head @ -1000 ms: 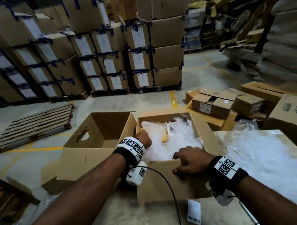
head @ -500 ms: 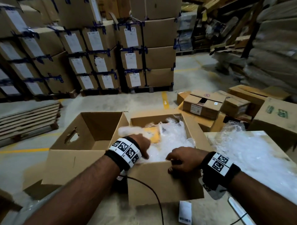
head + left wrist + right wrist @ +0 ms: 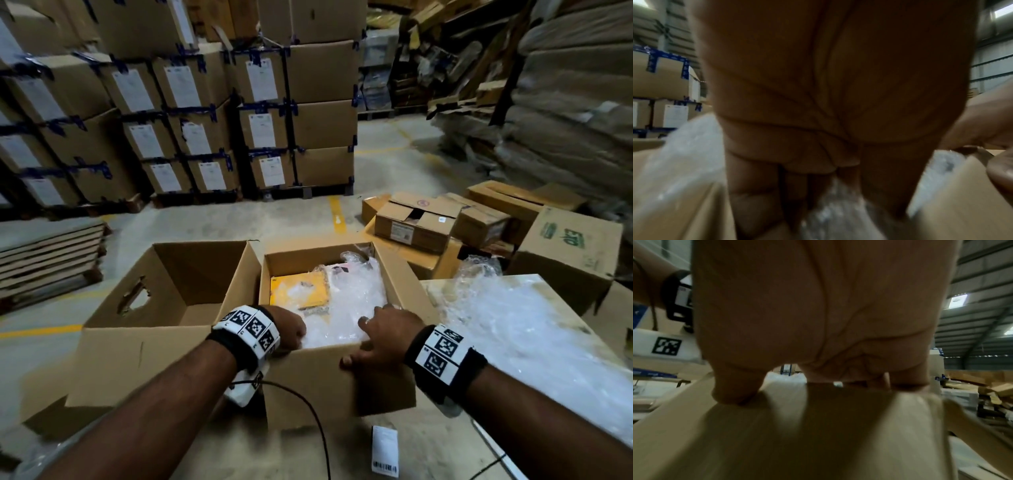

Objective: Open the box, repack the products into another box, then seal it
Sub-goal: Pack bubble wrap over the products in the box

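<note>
Two open cardboard boxes stand side by side on the table. The right box (image 3: 329, 380) holds bubble wrap (image 3: 352, 301) and a yellow packet (image 3: 299, 289) under it. The left box (image 3: 113, 356) shows only bare cardboard inside. My left hand (image 3: 289, 330) reaches into the near left corner of the right box; its fingers (image 3: 760, 194) curl around bubble wrap (image 3: 830, 211). My right hand (image 3: 380, 337) grips the near wall of that box (image 3: 818, 426), thumb (image 3: 735, 389) outside, fingers over the rim.
A sheet of bubble wrap (image 3: 534, 342) covers the table at right. A barcode label (image 3: 385, 450) lies on the table in front. Small cartons (image 3: 418, 222) sit on the floor behind, stacked taped cartons (image 3: 212, 113) farther back, flat pallets (image 3: 48, 253) at left.
My left hand has drawn back toward the near left corner with the bubble wrap, uncovering the yellow packet. The right hand stays on the near wall.
</note>
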A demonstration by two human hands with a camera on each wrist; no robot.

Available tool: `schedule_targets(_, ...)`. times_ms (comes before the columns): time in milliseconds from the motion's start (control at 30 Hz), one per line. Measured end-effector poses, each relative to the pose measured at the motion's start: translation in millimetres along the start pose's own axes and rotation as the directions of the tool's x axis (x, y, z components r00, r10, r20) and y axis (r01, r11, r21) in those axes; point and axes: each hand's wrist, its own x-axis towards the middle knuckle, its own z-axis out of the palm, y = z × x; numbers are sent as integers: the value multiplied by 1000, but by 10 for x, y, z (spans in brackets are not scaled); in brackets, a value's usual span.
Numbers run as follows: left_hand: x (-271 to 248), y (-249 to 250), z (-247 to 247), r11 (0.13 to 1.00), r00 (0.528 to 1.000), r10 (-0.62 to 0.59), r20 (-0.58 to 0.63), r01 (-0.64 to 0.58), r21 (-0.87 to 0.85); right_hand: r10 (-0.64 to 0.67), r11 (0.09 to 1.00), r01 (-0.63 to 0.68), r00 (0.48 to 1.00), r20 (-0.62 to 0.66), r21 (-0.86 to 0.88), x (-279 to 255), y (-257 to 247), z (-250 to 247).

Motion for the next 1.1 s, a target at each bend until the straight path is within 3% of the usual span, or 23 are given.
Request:
schedule_targets(67,-50,-36,-60,999,999,10,-47,-12,-42,2,1000,-2,1000,17,4,37,-7,-139)
schedule_targets(233,-98,-106,-80,999,934,-51,-353,51,-10,-75,995,86,976,-207,46,308,-88,-555)
schedule_targets(300,-82,-154,-49,995,915,-99,-391,96,-28,-155,984,164,982,-107,73,531,-201,-641)
schedule_targets(433,-11,-327,-22,979,833,-201,-516,181,-90,-187,982,182,951,245,43,782,-513,-658)
schedule_targets(533,97,-371,-19,992,884,-128,-449,106,-73,-259,966,243,901,347,91,773,-646,-628)
schedule_targets(667,199,-195,21,999,965,-46,-258,46,-7,-335,942,303,886,319,148,659,-558,-704)
schedule_targets(733,244,-157,75,999,983,-18,-185,24,28,-312,945,284,929,197,160,651,-438,-814)
schedule_targets(800,233,-131,89,997,987,6,-162,6,74,-233,966,236,972,-33,108,714,-341,-929)
schedule_targets(867,191,-109,52,992,990,31,-135,-14,124,-115,988,136,968,-225,78,837,-305,-975)
schedule_targets(900,171,-96,23,990,993,41,-110,-26,136,-62,990,89,970,-235,108,901,-325,-969)
schedule_targets(1000,112,-99,-32,994,994,71,-77,-64,87,-33,986,48,995,-98,158,1108,-454,-823)
schedule_targets(1100,-3,-262,-41,998,974,0,-229,-13,-55,-156,986,148,984,90,82,1156,-627,-658)
